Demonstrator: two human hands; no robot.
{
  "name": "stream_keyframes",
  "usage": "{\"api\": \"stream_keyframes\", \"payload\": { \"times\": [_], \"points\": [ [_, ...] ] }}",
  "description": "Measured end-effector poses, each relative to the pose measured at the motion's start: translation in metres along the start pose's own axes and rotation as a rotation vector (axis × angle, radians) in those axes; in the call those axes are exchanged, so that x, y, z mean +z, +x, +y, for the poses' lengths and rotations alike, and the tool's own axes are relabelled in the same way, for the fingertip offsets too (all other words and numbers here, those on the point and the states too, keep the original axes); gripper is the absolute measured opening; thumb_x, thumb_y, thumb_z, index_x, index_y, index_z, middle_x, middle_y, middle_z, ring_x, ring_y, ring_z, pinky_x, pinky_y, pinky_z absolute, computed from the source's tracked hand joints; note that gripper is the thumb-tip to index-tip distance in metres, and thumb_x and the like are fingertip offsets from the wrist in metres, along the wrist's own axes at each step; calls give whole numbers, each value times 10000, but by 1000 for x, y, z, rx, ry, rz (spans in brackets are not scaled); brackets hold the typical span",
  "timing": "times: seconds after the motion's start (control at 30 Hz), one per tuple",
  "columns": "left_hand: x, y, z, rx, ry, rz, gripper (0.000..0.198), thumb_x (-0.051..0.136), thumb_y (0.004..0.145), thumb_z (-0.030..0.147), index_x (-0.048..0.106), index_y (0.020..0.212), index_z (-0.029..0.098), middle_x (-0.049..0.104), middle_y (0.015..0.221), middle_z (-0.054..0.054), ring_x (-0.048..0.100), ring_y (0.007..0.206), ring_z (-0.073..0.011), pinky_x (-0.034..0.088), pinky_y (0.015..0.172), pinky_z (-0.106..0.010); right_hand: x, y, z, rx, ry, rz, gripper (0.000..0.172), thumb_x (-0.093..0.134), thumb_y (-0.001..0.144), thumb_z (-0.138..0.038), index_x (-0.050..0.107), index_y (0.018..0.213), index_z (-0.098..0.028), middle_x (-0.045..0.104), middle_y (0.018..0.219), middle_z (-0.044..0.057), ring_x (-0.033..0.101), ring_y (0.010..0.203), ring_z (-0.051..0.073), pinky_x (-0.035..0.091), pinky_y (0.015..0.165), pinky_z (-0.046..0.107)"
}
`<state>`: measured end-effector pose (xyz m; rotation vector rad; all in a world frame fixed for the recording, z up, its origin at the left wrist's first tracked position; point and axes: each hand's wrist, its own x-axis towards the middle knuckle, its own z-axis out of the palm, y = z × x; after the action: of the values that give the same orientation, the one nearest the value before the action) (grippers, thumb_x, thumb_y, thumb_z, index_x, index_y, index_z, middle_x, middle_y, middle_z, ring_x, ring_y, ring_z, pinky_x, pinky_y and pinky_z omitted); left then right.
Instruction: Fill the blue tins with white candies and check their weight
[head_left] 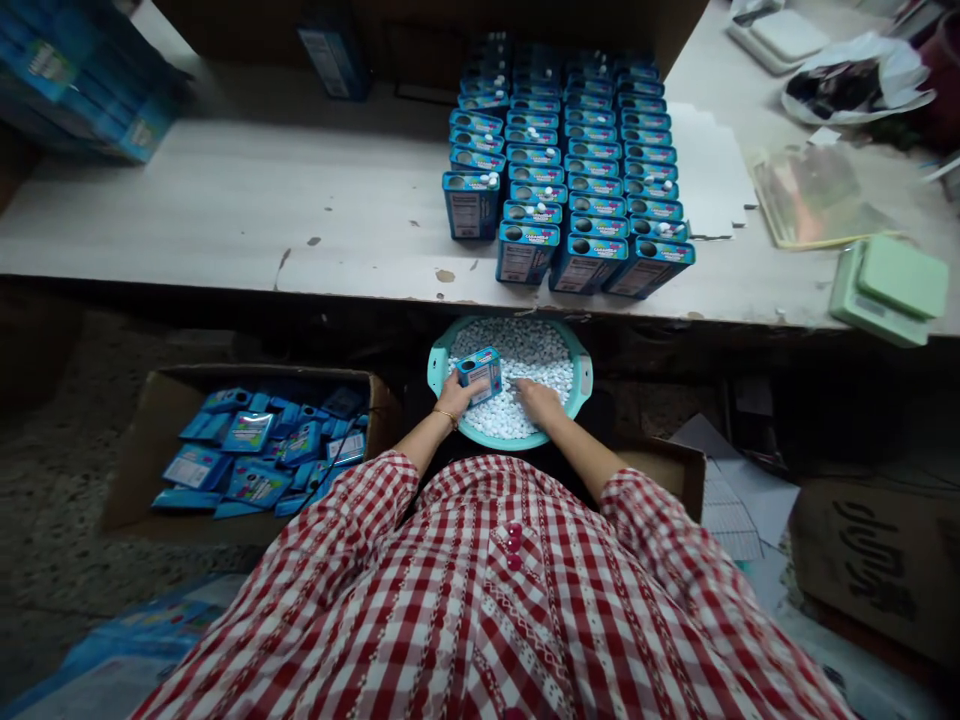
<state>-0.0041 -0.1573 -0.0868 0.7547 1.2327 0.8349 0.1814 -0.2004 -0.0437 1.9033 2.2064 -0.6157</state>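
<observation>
A turquoise basin (436,372) full of small white candies (517,345) sits in front of my lap. My left hand (454,395) is closed around a small blue candy tin (481,376), held tilted over the left part of the basin, its dark round opening facing up. My right hand (538,403) is low over the candies at the right, its fingers bent and drawn together, pointing toward the tin. A small greyish bit shows at those fingertips; I cannot tell what it is.
Rows of blue tins (596,262) stand on the white table (300,220), some with white candies on top. A cardboard box (142,430) of loose blue tins is at my left. A pale green scale (892,285) and a plastic bag (862,80) lie right.
</observation>
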Motion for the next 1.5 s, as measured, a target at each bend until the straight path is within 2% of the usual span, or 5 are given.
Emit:
{"api": "stream_keyframes", "payload": {
  "times": [0.27,0.57,0.83,1.13,1.5],
  "points": [
    [-12,-21,32,30,-203,-79,510,827,474,336,645,906,133,698,940,-83,650,887,-229,488,890,-429,18,13,11,69,473,83,312,502,865,-287,572,1152,-186,665,1059,74,604,957,190,452,792,276],
    [-42,-11,35,455,428,92,444,764,560,316,621,944,145,677,869,-41,628,811,-193,494,831,-363,-56,-25,36,-120,526,176,281,553,820,-288,607,1075,-182,680,934,57,613,844,181,449,746,275],
    [-15,-11,30,550,621,-84,404,677,631,218,601,1026,179,636,1042,-61,595,1000,-223,448,925,-356,-139,-39,-16,-77,-3,4,301,553,839,-363,588,1113,-244,695,969,58,632,894,216,429,713,276],
    [-12,-13,33,538,619,-116,408,679,597,170,632,1000,216,631,1041,-45,568,1035,-237,410,967,-370,-158,-40,-60,-145,-337,-26,229,393,914,-264,580,1012,-174,657,952,123,625,833,224,393,634,282],
    [-15,-4,15,184,252,52,483,775,531,353,605,934,149,666,914,-75,625,874,-247,463,887,-451,-49,-27,24,121,-161,-55,260,393,907,-229,596,1040,-134,634,1003,141,593,917,246,402,741,332]
  ]
}}
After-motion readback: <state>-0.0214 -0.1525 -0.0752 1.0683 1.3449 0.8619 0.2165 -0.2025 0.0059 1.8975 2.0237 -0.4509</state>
